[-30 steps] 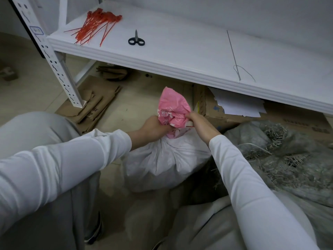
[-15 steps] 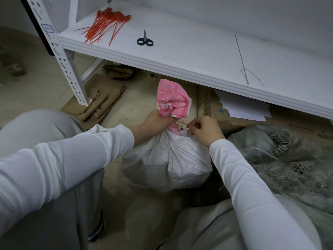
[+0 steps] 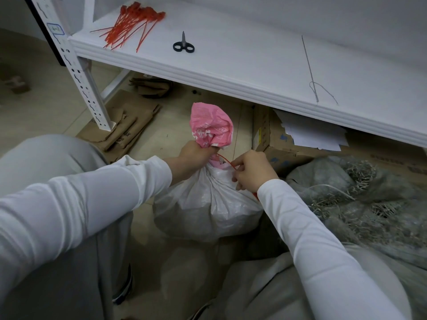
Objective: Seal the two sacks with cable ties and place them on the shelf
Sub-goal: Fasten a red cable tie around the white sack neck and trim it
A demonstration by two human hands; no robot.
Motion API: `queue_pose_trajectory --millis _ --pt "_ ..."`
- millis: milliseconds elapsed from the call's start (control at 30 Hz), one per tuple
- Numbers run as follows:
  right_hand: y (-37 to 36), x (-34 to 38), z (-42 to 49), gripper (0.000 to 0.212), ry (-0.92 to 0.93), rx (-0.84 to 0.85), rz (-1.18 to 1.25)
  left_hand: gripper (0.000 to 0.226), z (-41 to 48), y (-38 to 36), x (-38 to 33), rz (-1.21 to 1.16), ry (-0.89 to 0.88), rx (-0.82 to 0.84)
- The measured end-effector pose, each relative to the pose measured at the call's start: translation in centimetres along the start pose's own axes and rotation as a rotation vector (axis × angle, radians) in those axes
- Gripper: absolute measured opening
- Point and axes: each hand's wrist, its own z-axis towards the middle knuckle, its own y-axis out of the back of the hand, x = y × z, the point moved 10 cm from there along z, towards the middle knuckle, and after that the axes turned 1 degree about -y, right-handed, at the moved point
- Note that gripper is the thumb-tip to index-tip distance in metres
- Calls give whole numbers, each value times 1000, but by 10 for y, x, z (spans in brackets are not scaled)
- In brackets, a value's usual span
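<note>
Lower now, the right hand (image 3: 251, 172) pinches the cable tie (image 3: 227, 162) while the left hand (image 3: 196, 155) grips the first sack (image 3: 208, 204) at its neck; nothing is on the shelf (image 3: 254, 65) yet.

Crinkled plastic sack (image 3: 208, 202), matt white shelf (image 3: 242, 56)

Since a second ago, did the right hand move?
Yes. The right hand has come off the white sack's bunched pink top, down and right, pinching a thin red plastic cable tie.

Right hand (image 3: 251, 170) has dropped off the pink top of the sack (image 3: 208, 199), pulling the red cable tie (image 3: 227, 163) out rightward.
</note>
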Motion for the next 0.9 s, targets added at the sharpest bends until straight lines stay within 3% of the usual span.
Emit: queue_pose_trajectory --millis 67,233,367,533,667,800,900 --pt "-4 1 -3 34 -7 50 133 30 2 3 1 9 5 -17" --pt "-5 15 -10 20 87 109 283 28 0 5 0 30 8 -28" --pt "-5 23 -13 33 155 121 228 25 -3 -1 -2 80 -4 25" --pt "-2 26 -13 29 198 6 118 16 -3 -12 -9 226 -11 131" --pt "-5 24 -8 23 227 -75 37 37 -5 -14 -22 392 -69 211" --pt "-5 21 -6 24 201 -105 23 18 -7 -13 -22 512 -94 354" --pt "-5 22 -5 25 203 -99 39 22 -4 -6 -26 707 -191 329"
